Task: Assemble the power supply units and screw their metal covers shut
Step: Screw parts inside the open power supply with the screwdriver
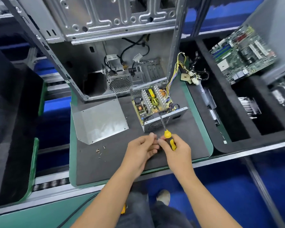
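Note:
An open power supply unit [156, 106] sits on the dark mat, its circuit board, heat sinks and coloured wires exposed. Its flat metal cover [99, 120] lies detached to the left. My right hand [176, 150] grips a yellow-handled screwdriver [169, 137] whose shaft points up toward the unit's front wall. My left hand [142, 149] meets the right one just below the unit, fingertips pinching something small and pale that I cannot make out. Several loose screws [99, 151] lie on the mat at the left.
An empty computer case [109, 46] stands open behind the unit. The green-edged work tray [202, 122] rests on a roller conveyor. A neighbouring black tray [262, 129] at the right holds a motherboard [242, 53], a heat sink [249, 107] and cables.

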`<state>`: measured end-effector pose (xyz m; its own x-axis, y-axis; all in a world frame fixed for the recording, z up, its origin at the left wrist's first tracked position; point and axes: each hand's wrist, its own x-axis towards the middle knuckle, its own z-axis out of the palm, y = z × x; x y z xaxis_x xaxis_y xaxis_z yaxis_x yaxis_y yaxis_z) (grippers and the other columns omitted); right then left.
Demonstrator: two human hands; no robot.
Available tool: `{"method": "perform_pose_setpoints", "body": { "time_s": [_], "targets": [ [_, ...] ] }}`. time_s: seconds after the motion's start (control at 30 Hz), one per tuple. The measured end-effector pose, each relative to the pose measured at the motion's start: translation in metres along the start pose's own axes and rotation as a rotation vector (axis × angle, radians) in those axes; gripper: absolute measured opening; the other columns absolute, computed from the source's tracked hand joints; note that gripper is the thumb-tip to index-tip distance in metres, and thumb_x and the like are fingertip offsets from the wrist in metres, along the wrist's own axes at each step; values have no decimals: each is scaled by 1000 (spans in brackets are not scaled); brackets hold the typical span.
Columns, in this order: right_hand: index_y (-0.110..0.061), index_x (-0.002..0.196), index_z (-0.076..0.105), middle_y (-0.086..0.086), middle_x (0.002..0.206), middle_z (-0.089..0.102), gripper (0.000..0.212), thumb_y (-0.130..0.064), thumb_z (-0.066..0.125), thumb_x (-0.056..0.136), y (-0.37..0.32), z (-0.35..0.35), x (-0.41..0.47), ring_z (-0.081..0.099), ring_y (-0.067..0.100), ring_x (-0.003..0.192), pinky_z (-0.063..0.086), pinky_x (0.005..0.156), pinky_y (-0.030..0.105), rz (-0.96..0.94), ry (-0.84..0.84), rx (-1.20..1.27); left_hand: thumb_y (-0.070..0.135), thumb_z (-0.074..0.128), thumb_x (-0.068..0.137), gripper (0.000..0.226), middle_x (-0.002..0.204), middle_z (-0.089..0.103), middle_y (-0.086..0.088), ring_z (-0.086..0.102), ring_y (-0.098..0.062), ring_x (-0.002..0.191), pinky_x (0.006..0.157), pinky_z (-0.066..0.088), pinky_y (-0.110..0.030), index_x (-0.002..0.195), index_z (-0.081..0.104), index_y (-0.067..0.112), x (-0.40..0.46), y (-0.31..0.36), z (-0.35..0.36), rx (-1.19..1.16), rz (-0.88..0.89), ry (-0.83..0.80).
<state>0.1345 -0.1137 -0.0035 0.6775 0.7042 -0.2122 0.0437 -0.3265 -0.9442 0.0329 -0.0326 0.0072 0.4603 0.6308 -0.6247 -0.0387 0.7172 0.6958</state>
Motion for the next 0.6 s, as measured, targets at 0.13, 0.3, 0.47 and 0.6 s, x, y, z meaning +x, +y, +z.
{"method": "perform_pose_setpoints", "body": {
  "time_s": [0.13, 0.3, 0.47, 0.6],
  "targets": [
    [-36, 88, 67, -14, 83, 71, 17, -20, 73, 89, 3, -7, 4, 64, 3, 81, 47, 71, 13, -44, 13, -51, 23, 62, 95, 26, 78, 71, -5, 61, -8, 67, 64, 54, -19, 81, 80, 11, 4, -1, 12, 27, -43, -55],
    [-36, 86, 68, -11, 75, 67, 9, -30, 68, 93, 6, -14, 13, 57, 1, 68, 46, 64, 13, 63, 141, 134, 43, 67, 91, 27, 61, 46, 11, 40, -5, 56, 56, 35, -15, 76, 67, 21, 0, 1, 11, 594, 412, 177],
    [-43, 88, 69, -12, 70, 66, 9, -35, 68, 91, 0, -11, 28, 55, 4, 63, 46, 59, 16, 117, 209, 236, 41, 79, 79, 42, 91, 49, 0, 51, -20, 87, 84, 44, -27, 106, 70, 10, 25, 52, 24, 1233, 1082, 212],
    [-43, 89, 69, -17, 68, 65, 7, -37, 68, 90, -2, -5, 37, 53, -2, 61, 42, 59, 15, 148, 231, 264, 47, 83, 74, 56, 94, 48, -8, 48, -36, 100, 92, 37, -34, 109, 71, 6, 50, 58, 26, 1540, 843, 140]
  ]
}}
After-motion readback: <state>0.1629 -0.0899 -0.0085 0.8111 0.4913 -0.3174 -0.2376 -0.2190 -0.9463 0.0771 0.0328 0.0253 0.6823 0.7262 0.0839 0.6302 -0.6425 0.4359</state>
